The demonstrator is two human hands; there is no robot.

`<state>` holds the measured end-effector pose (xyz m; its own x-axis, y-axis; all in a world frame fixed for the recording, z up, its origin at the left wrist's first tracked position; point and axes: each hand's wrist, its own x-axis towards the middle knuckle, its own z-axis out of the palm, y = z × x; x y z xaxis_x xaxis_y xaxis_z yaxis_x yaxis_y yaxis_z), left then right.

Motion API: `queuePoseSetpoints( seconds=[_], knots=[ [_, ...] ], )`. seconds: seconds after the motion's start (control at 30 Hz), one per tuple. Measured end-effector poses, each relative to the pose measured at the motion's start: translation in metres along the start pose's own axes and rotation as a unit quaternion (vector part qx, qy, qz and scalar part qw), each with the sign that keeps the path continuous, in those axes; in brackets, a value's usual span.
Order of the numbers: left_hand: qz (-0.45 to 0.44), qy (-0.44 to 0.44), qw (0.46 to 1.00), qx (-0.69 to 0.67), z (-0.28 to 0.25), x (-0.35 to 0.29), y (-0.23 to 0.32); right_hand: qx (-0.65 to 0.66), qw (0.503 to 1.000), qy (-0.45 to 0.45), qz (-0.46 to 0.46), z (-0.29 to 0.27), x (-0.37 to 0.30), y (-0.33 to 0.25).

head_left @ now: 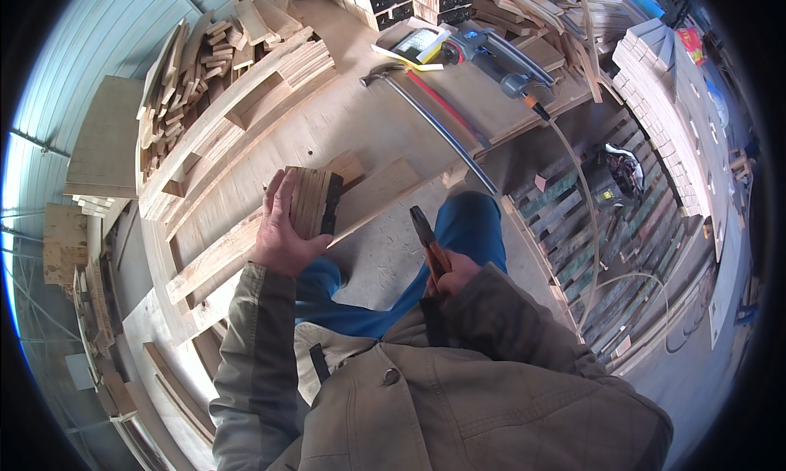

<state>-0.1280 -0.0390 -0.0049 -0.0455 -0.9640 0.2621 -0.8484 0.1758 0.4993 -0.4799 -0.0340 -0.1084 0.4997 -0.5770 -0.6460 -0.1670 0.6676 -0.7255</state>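
Note:
My left hand grips the near left side of a layered wooden block, its thumb along the near edge. One side of the block is black. It rests on a wooden board frame on the workbench. My right hand is closed round the orange-brown handles of a pair of pliers, held up in front of my body. Their dark jaws point up and away from me, apart from the block. Whether the jaws touch each other I cannot tell.
Farther back on the bench lie a claw hammer, a red bar, an open box and a nail gun with a hose. Wood offcuts are heaped at the left. A slatted pallet lies to the right.

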Motion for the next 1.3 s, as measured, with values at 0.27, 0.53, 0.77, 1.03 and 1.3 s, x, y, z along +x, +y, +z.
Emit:
queuePoseSetpoints(
  seconds=[0.27,0.53,0.77,1.03,1.3],
  knots=[
    [-0.123,0.006,0.992,-0.009,0.010,0.008,0.007,-0.289,0.954,0.045,-0.067,0.016,0.000,-0.006],
    [-0.093,0.005,0.992,-0.085,-0.008,0.007,0.007,-0.372,0.923,0.018,-0.095,0.029,-0.005,-0.026],
    [-0.069,-0.048,0.996,-0.034,-0.002,0.010,0.014,-0.392,0.912,0.014,-0.119,0.036,-0.006,-0.028],
    [-0.184,-0.008,0.977,-0.106,0.003,0.024,0.001,-0.383,0.916,0.022,-0.121,0.046,-0.002,-0.031],
    [-0.173,-0.001,0.980,0.099,0.027,0.025,0.022,-0.414,0.898,0.055,-0.143,0.057,0.009,-0.037]
  ],
)
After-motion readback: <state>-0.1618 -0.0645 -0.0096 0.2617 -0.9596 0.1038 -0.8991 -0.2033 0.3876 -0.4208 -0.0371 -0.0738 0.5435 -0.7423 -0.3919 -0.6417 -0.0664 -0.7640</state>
